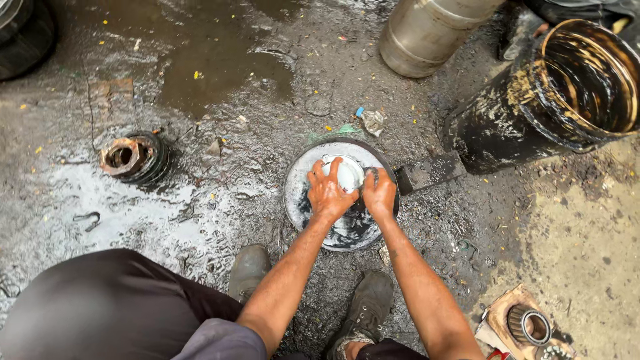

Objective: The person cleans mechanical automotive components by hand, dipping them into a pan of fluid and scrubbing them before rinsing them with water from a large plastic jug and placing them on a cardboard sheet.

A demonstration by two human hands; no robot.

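Over one pan (297,200), two hands, seemingly washing.

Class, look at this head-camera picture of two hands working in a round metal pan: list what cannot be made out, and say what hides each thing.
1. White object in the pan: the left hand covers part of it.
2. What the right hand grips: hidden under its fingers.
3. Black drum: cut off by the right edge.
4. Bearing: too small for detail.
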